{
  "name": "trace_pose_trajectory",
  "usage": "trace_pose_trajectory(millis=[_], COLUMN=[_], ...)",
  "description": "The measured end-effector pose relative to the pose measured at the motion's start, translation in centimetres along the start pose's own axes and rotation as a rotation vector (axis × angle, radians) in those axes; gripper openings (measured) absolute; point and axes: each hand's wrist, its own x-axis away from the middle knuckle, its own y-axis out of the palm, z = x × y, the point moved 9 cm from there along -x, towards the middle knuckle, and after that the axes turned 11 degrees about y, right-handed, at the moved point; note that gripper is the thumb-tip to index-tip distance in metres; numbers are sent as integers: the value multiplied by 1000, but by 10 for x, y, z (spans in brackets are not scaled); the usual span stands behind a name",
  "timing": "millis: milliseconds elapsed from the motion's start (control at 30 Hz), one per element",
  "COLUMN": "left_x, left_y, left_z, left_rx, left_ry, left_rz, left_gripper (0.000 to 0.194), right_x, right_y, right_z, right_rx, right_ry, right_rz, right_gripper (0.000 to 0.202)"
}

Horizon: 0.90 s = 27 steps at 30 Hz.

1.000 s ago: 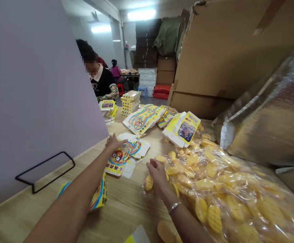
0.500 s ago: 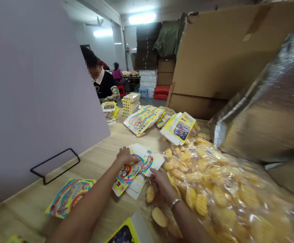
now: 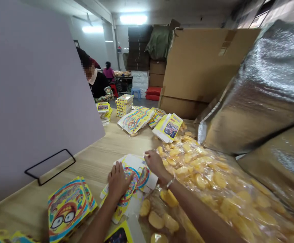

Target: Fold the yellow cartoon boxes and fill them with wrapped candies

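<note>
My left hand (image 3: 119, 180) lies with its fingers spread on a flattened, colourful printed carton (image 3: 126, 199) in the middle of the table. My right hand (image 3: 155, 162) is raised just past the carton's right edge, fingers curled in a pinch at a small pale bit I cannot make out. Right beside it spreads a heap of yellow oval pieces in clear plastic bags (image 3: 202, 172). Left of my left forearm sits a stack of printed boxes with a cartoon face in glasses (image 3: 67, 209). Another yellow box (image 3: 119, 236) shows at the bottom edge.
Flat cartons (image 3: 137, 119) and an open box (image 3: 168, 128) lie farther back, near a box stack (image 3: 124, 105). A grey panel (image 3: 40, 84) with a black wire frame (image 3: 50, 167) stands left. Cardboard (image 3: 200, 64) and silvery wrapping (image 3: 271, 67) rise right. A person (image 3: 98, 84) sits beyond.
The view has shifted. My left hand has flattened out on the carton. My right hand has moved up off the carton's right edge. More of the left box stack shows.
</note>
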Motion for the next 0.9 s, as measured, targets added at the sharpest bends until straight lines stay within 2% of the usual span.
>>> trace_pose_trajectory(millis=[133, 233, 333, 400, 467, 567, 733, 800, 900], left_x=[1, -2, -3, -4, -5, -8, -9, -9, -9], left_y=[9, 16, 21, 22, 22, 17, 5, 2, -8], left_z=[-4, -10, -12, -12, -13, -14, -13, -12, -6], left_rx=[-7, -12, -19, -19, -18, -31, -28, -12, 0], left_ry=[28, 26, 35, 37, 26, 0, -13, -19, -33], left_rz=[89, 122, 127, 123, 119, 128, 172, 164, 139], left_gripper=[80, 80, 81, 81, 81, 81, 81, 82, 81], right_x=[-110, -177, -214, -219, -208, -167, -72, -31, 34], right_y=[45, 73, 94, 102, 102, 82, 30, 20, 19], right_z=[-6, -5, -6, -6, -1, 23, 81, 94, 94], right_rx=[77, 132, 205, 271, 354, 506, 723, 761, 746], right_ry=[85, 193, 249, 223, 161, 72, -7, -59, -193], right_rz=[65, 146, 166, 134, 95, 46, -89, -184, -297], right_gripper=[24, 27, 29, 26, 24, 24, 26, 19, 12])
